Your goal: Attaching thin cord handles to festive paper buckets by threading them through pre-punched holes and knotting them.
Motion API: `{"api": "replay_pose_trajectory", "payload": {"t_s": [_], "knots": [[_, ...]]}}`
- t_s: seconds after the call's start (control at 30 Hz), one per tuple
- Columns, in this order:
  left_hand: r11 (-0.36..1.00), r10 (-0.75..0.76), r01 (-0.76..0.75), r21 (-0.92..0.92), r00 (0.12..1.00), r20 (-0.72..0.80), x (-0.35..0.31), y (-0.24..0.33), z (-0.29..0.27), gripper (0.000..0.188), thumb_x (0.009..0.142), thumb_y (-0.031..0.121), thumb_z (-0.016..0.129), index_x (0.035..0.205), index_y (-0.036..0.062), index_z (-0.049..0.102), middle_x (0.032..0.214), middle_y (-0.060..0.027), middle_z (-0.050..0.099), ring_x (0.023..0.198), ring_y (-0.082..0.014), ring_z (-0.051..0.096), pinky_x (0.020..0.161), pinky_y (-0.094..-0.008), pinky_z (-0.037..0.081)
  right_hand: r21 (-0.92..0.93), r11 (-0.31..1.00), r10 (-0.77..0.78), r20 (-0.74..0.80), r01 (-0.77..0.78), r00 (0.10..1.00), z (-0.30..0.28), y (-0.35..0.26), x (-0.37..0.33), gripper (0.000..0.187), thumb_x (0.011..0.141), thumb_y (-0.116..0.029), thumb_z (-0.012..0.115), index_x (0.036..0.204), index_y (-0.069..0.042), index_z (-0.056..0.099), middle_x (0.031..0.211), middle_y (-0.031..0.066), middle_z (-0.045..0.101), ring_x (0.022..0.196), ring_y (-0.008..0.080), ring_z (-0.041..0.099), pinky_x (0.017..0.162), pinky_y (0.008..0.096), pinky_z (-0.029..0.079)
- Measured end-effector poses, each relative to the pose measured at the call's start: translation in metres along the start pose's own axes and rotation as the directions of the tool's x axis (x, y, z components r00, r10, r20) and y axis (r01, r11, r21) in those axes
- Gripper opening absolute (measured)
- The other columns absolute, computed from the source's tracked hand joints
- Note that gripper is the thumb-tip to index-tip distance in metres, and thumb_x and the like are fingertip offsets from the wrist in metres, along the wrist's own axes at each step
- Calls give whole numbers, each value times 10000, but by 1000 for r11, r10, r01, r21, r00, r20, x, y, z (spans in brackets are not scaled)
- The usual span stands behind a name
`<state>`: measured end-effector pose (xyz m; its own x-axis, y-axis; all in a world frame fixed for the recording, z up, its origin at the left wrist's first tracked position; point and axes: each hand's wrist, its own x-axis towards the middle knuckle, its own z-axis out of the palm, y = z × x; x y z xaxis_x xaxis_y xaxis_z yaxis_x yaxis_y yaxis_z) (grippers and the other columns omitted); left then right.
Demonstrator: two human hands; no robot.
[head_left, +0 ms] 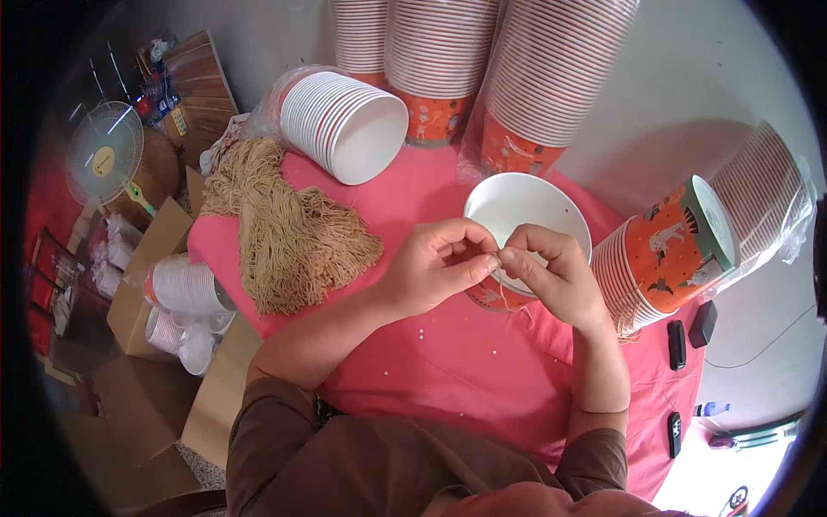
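Both hands meet over the near rim of a white-lined paper bucket (538, 202), whose orange printed side shows below them. My left hand (444, 267) pinches a thin tan cord (503, 295) between thumb and forefinger. Against it, my right hand (556, 274) is closed the same way on the cord. A loose end hangs down the bucket's outer side. The fingertips cover most of the cord, so whether it is knotted cannot be made out. To the left lies a large bundle of tan cords (289, 233) on the pink-covered table (413, 370).
Tall bucket stacks (439, 52) in clear plastic stand at the back. One stack (345, 125) lies tipped behind the cords, another (663, 250) leans at the right. Dark small objects (677, 345) lie along the right edge. Cardboard boxes (151, 293) and a fan (105, 153) are left.
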<state>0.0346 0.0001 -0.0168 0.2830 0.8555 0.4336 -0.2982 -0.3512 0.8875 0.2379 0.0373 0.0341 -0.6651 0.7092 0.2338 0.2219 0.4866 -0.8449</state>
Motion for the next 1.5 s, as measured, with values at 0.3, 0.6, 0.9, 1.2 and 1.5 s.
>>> {"api": "replay_pose_trajectory", "payload": {"t_s": [0.3,0.6,0.9,1.2,1.5], "knots": [[994,-109,109,-8,987,-118,5,3,-1,65,934,66,547,982,26,567,794,14,563,619,-22,463,533,-185,369,-439,794,-530,-159,421,833,20,1,4,280,742,-37,792,933,-43,588,868,101,662,827,338,644,733,425,506],[921,-258,248,-299,966,6,5,-1,-11,66,924,74,587,969,27,591,768,31,534,607,-20,442,504,-213,352,-499,729,-595,-123,468,795,17,9,6,243,727,33,752,921,-51,633,868,98,672,835,317,649,761,424,509],[798,-410,404,-447,908,88,7,-3,-18,183,962,195,573,994,21,616,790,-24,590,590,-60,467,514,-213,397,-395,822,-502,-164,410,849,16,2,3,193,766,33,732,927,-30,646,820,89,672,798,280,659,755,389,518],[852,-337,338,-400,939,74,4,-4,-16,164,974,167,608,1031,23,659,835,-30,653,615,-39,494,529,-205,414,-218,927,-349,-209,304,914,16,0,-1,147,800,32,722,923,-1,649,789,99,674,730,211,681,651,323,532],[978,-171,166,-127,985,-28,3,2,-7,128,960,105,637,1038,9,667,840,-3,658,656,-15,525,542,-190,422,-362,864,-448,-238,349,862,17,3,0,138,774,45,727,883,-1,655,808,115,680,740,273,683,623,358,532]]}}
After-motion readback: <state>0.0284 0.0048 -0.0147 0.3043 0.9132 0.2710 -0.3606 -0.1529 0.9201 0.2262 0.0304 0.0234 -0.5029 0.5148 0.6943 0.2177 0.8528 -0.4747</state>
